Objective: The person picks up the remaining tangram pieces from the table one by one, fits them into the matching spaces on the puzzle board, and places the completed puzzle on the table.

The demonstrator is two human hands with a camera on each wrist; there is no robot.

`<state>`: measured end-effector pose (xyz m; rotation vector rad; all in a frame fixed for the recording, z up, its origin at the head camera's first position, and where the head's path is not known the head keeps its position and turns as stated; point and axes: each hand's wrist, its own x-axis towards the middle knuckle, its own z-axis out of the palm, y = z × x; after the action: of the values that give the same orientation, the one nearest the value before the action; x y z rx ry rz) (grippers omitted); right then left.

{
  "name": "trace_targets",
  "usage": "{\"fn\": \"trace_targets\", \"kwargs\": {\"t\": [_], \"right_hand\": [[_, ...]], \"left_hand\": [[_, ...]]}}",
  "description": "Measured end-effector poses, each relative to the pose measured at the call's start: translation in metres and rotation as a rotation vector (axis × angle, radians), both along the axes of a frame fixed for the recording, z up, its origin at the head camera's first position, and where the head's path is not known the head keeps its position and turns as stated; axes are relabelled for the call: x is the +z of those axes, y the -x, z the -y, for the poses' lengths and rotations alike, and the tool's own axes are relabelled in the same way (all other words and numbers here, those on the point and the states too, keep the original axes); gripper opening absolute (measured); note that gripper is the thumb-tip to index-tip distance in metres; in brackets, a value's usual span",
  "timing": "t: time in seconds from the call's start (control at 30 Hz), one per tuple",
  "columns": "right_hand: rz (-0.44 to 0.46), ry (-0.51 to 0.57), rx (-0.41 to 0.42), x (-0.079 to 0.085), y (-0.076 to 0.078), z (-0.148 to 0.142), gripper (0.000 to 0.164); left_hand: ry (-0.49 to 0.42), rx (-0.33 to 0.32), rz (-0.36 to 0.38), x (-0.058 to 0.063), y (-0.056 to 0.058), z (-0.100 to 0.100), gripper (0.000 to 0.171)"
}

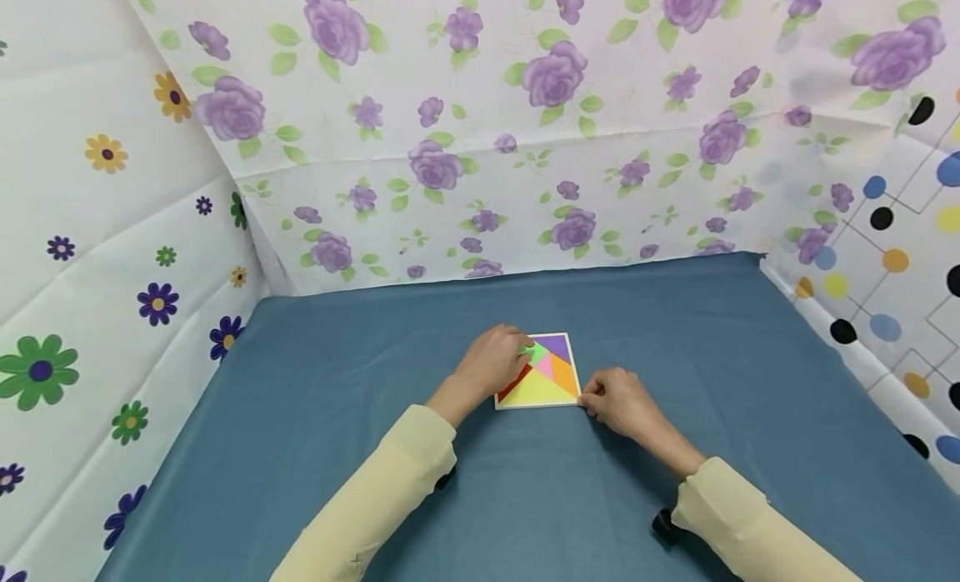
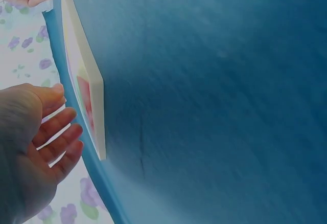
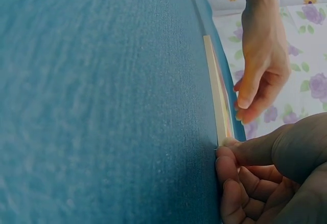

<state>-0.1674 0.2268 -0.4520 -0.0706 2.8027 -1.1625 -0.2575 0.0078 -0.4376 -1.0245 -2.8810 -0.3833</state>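
Note:
A square tangram puzzle (image 1: pixel 542 388) lies on the blue cloth, its coloured pieces set in a pale frame: yellow, orange, pink, purple, green and red show. My left hand (image 1: pixel 491 358) is over its left side, fingertips close over the green piece and covering part of the puzzle. In the left wrist view, that hand's fingers (image 2: pixel 60 142) are loosely bent and apart, with nothing seen between them. At the near right corner, my right hand (image 1: pixel 618 400) pinches the frame between thumb and index finger; the right wrist view shows this pinch at the frame's edge (image 3: pixel 213 88).
Blue cloth (image 1: pixel 360 348) covers the table. Behind it hangs a white sheet with purple roses (image 1: pixel 450 165). A flower-print sheet (image 1: pixel 90 232) stands on the left, a dotted one (image 1: pixel 892 290) on the right. A black wrist device (image 1: pixel 665 528) shows at the right cuff.

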Motion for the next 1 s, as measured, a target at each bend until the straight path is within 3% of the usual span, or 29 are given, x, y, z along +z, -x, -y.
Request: {"fn": "trace_targets", "kwargs": {"t": [0.5, 0.73, 1.0], "right_hand": [[-0.041, -0.023, 0.015, -0.002, 0.001, 0.001, 0.013], [-0.054, -0.081, 0.0, 0.0, 0.0, 0.001, 0.014], [-0.083, -0.152, -0.018, 0.001, 0.0, 0.001, 0.013]], "left_hand": [[-0.012, 0.086, 0.033, 0.003, -0.01, 0.035, 0.036], [-0.034, 0.12, -0.015, 0.001, -0.014, 0.054, 0.035], [-0.072, 0.161, -0.017, -0.001, -0.021, 0.073, 0.038]]}}
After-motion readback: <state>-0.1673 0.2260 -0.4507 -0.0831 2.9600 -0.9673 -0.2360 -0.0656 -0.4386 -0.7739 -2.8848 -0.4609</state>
